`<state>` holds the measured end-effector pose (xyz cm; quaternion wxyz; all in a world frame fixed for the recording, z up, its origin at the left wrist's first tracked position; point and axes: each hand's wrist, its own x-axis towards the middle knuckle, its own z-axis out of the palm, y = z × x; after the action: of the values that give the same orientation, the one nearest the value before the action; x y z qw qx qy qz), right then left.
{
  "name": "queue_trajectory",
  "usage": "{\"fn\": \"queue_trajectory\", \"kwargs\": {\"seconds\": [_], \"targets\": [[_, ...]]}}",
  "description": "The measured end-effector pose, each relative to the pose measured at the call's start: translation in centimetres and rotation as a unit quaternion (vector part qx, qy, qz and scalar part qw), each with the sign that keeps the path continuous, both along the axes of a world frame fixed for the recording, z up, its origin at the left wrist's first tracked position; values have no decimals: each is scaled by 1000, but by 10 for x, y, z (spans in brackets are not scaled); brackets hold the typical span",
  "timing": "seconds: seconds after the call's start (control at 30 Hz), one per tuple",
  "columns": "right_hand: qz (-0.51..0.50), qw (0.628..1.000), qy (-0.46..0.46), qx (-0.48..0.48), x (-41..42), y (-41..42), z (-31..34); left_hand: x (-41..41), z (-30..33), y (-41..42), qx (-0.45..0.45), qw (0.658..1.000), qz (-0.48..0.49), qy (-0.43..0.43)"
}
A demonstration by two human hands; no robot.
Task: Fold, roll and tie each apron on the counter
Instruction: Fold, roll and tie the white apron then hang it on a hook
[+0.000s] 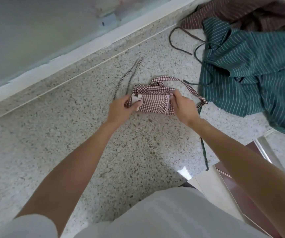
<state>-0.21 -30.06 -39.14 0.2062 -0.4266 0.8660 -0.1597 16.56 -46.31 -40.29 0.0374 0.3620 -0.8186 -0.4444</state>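
Checked apron (152, 102) lay rolled on the counter (69, 134), gripped at both ends: left hand (121, 107) pinching its left end, right hand (181, 104) its right. Green striped apron (251, 69) lay beyond the right hand.

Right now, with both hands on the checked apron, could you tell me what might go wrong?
The checked apron is gripped only at its ends by the left hand and right hand, so the roll may loosen. Its strap touches the green striped apron, and could drag it along.
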Motion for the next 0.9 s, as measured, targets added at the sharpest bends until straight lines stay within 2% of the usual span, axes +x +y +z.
{"fn": "queue_trajectory", "kwargs": {"seconds": [0.1,0.2,0.3,0.43,0.57,0.7,0.77,0.9], "targets": [[-64,997,-18,32,-9,-17,-5,-12,-8,-5,-1,997,54,-48],[-113,992,-15,49,-14,-26,-11,-23,-16,-13,-40,991,47,-120],[-151,987,-22,58,-13,-29,-14,-31,-18,-17,-59,985,48,-156],[-124,990,-17,67,-12,-28,-15,-39,-19,-17,-87,975,61,-193],[-103,991,37,78,-8,-22,-12,-30,-8,-20,-91,981,132,-111],[-56,997,47,27,20,-2,-12,7,17,-13,-163,967,192,21],[-40,999,23,11,41,10,-13,30,24,5,-124,969,211,43],[-26,1000,-14,4,84,32,-16,60,20,54,100,978,185,-4]]}}
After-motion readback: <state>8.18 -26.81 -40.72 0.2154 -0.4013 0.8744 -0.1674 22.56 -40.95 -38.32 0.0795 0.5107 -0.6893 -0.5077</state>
